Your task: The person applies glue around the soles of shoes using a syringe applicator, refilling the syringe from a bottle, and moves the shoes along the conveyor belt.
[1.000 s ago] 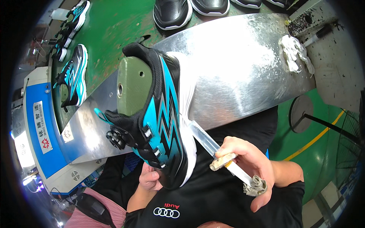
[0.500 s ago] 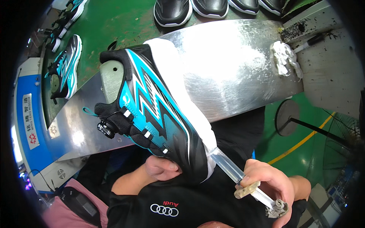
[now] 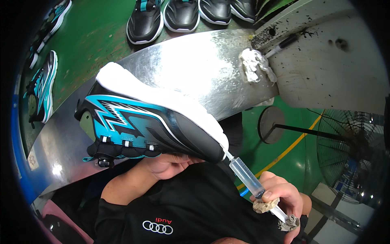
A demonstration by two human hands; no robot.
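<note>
A black and turquoise sneaker lies tilted on its side above the metal table, its white sole facing up and away from me and its toe to the right. A green shoe last shows in its opening, and a lacing dial sits on its near side. From below, my left hand grips the shoe, with some fingers hidden behind it. My right hand is closed on a clear syringe, with wrapping on its flange and plunger end. The syringe's thin tip touches the toe, where sole meets upper.
Metal table extends beneath the shoe, with crumpled white tissue and a marker-like stick at its far right. Several black sneakers stand beyond on a green surface. Another turquoise sneaker is at left. A fan stands at right.
The shoe has turned to lie more level, with more of its white sole showing. The syringe tip has moved to the sole edge at the toe. The whole view has shifted rightward.
</note>
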